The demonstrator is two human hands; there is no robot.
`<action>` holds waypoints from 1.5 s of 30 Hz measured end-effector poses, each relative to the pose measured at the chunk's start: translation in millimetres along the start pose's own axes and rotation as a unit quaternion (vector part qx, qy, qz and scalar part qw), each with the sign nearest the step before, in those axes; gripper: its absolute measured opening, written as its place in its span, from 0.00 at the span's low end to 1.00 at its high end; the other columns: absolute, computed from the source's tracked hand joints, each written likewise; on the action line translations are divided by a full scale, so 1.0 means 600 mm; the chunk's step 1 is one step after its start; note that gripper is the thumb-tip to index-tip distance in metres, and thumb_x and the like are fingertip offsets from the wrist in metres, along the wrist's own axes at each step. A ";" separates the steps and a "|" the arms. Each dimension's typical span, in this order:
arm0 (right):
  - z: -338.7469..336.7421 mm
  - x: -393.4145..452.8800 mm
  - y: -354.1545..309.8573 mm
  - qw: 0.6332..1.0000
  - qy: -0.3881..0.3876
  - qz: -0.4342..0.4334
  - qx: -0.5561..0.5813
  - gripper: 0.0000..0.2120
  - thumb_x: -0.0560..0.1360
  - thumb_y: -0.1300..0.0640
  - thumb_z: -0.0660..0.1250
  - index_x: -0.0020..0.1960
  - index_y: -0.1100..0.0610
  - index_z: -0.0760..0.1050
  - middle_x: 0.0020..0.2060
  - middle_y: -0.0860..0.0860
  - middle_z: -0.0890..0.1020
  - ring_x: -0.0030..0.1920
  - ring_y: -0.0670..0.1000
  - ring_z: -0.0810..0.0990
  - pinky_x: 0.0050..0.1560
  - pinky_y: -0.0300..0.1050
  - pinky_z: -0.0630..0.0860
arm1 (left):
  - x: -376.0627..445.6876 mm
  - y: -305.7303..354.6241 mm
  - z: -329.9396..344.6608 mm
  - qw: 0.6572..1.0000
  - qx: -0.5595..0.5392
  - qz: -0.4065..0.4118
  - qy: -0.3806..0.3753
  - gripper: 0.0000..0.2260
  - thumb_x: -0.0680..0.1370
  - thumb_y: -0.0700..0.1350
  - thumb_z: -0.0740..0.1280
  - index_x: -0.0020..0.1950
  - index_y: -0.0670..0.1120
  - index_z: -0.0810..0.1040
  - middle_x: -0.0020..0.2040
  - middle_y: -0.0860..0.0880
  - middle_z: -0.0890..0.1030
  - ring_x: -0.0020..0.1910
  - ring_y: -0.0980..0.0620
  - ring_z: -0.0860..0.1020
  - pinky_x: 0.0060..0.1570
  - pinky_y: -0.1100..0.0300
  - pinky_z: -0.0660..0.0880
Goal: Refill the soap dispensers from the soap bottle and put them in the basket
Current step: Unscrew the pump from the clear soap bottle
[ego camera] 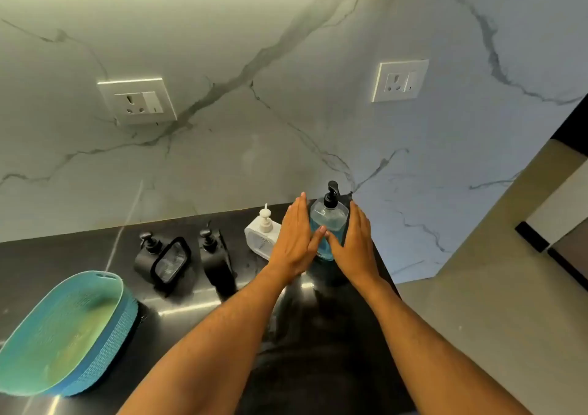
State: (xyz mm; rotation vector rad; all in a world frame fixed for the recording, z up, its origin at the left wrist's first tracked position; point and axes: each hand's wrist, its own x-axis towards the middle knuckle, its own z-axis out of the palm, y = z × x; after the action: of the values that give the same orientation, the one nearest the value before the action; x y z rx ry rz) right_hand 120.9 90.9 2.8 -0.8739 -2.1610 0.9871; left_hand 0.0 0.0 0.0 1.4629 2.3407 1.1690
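Beside the white dispenser (262,235), open hands flank the soap bottle (328,223).

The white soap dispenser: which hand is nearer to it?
Left. The left hand is right beside the white dispenser; the right hand is beyond the blue bottle.

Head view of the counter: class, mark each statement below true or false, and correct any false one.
1. Both hands flank the blue soap bottle. True; left hand, right hand.
2. The basket holds two dispensers. False: nothing lies in it.
3. The white dispenser stands left of the soap bottle. True.
4. The soap bottle's pump is white. False: it is black.
5. The black dispensers stand right of the soap bottle. False: they stand left of the white dispenser.
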 end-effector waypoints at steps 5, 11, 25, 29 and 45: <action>0.015 0.024 0.027 0.998 -0.017 0.046 0.037 0.45 0.76 0.54 0.75 0.82 0.55 0.51 0.80 0.54 0.60 0.80 0.55 0.58 0.75 0.49 0.60 | 0.030 -0.018 0.021 0.995 -0.062 -0.065 -0.040 0.40 0.83 0.58 0.63 0.84 0.45 0.42 0.84 0.46 0.49 0.82 0.51 0.49 0.80 0.55 0.50; 0.017 0.036 0.041 0.995 -0.017 0.037 0.091 0.35 0.75 0.64 0.73 0.76 0.52 0.63 0.69 0.46 0.73 0.70 0.47 0.73 0.63 0.31 0.73 | 0.046 -0.019 0.040 0.981 -0.154 -0.085 -0.085 0.39 0.82 0.52 0.68 0.83 0.47 0.45 0.82 0.49 0.57 0.79 0.55 0.58 0.77 0.61 0.57; 0.016 -0.030 0.032 0.991 -0.032 0.030 0.124 0.32 0.74 0.63 0.75 0.74 0.50 0.67 0.67 0.46 0.76 0.68 0.44 0.75 0.65 0.41 0.77 | -0.037 -0.007 0.026 0.990 -0.133 -0.043 -0.009 0.28 0.80 0.44 0.70 0.75 0.54 0.60 0.69 0.56 0.72 0.69 0.60 0.71 0.70 0.61 0.70; 0.019 -0.073 0.018 0.988 -0.062 0.018 0.139 0.34 0.74 0.64 0.75 0.73 0.45 0.66 0.67 0.42 0.75 0.69 0.42 0.74 0.65 0.44 0.78 | -0.091 -0.010 0.007 0.991 -0.130 -0.030 0.008 0.28 0.79 0.46 0.71 0.74 0.53 0.61 0.68 0.54 0.72 0.69 0.56 0.72 0.70 0.58 0.71; 0.031 -0.151 -0.053 0.961 -0.227 0.033 0.156 0.36 0.74 0.65 0.75 0.77 0.51 0.65 0.70 0.47 0.76 0.70 0.48 0.75 0.67 0.57 0.76 | -0.213 -0.045 -0.067 0.993 -0.099 -0.038 0.049 0.33 0.69 0.59 0.79 0.67 0.50 0.69 0.59 0.53 0.71 0.60 0.54 0.71 0.60 0.60 0.72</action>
State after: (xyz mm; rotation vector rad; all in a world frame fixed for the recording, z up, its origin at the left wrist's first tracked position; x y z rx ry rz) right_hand 152.1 -1.7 -3.5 -0.6108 -2.2545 1.6418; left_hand 27.2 -131.5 -24.6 1.2678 2.2425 1.4357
